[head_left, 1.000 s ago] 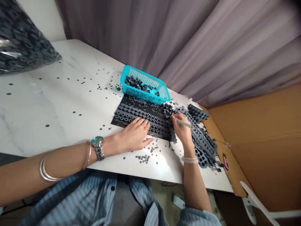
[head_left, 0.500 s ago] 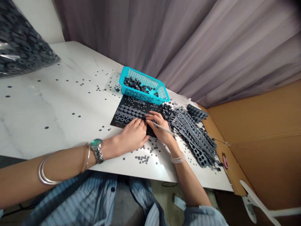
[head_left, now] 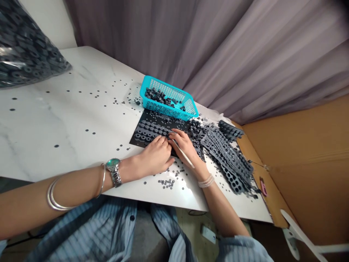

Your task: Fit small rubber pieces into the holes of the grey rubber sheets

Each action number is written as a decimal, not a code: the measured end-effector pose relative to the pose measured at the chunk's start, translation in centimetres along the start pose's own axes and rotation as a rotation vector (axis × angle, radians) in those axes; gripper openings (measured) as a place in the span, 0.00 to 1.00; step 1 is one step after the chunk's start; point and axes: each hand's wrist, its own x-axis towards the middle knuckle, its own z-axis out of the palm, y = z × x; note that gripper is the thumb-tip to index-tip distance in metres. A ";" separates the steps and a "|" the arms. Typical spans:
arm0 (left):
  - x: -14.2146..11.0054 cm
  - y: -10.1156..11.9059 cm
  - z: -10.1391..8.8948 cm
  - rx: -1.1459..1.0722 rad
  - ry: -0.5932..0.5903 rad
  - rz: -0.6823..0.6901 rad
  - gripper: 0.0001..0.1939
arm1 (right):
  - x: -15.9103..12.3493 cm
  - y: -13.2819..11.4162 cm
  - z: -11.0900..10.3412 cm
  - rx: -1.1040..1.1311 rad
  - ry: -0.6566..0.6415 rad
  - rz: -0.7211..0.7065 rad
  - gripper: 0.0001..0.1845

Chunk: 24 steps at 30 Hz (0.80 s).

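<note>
A dark grey moulded sheet with rows of round rings (head_left: 148,131) lies on a black mat (head_left: 135,140). My left hand (head_left: 157,156) is closed at the sheet's near edge, its curled fingers pressed there and partly hiding it. Right beside it, my right hand (head_left: 188,147) is closed around a thin white stick (head_left: 183,153). The stick's tip is down at the sheet between my two hands, too small to make out. Small dark discs (head_left: 167,183) are scattered in front of my hands.
Behind the mat stands a turquoise basket (head_left: 169,111) with dark ring pieces in it. Punched sheets (head_left: 226,156) are heaped at the right, near a cardboard panel (head_left: 294,153) and a pink-handled tool (head_left: 263,187). A clear bag of dark rings (head_left: 29,54) sits far left.
The white stick has tilted in my right hand, its rear end swinging toward me and lying closer along the hand. My left hand stays nearly in place. The view has shifted slightly.
</note>
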 end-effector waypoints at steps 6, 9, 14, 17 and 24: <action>0.0 -0.1 -0.1 0.004 0.026 0.019 0.27 | -0.1 0.0 0.3 0.049 0.063 -0.020 0.14; 0.0 -0.1 -0.1 0.024 0.028 0.026 0.26 | -0.5 -0.6 0.2 0.134 0.145 0.095 0.12; -0.1 -0.1 0.0 0.030 0.054 0.032 0.26 | -0.8 -0.3 -0.6 0.114 0.308 0.206 0.11; -0.1 -0.1 0.0 0.028 0.066 0.037 0.26 | -0.8 0.1 -1.3 0.079 0.373 0.245 0.10; -0.1 0.0 -0.1 0.060 0.043 0.036 0.27 | -0.8 -0.6 -0.8 0.235 0.105 0.182 0.08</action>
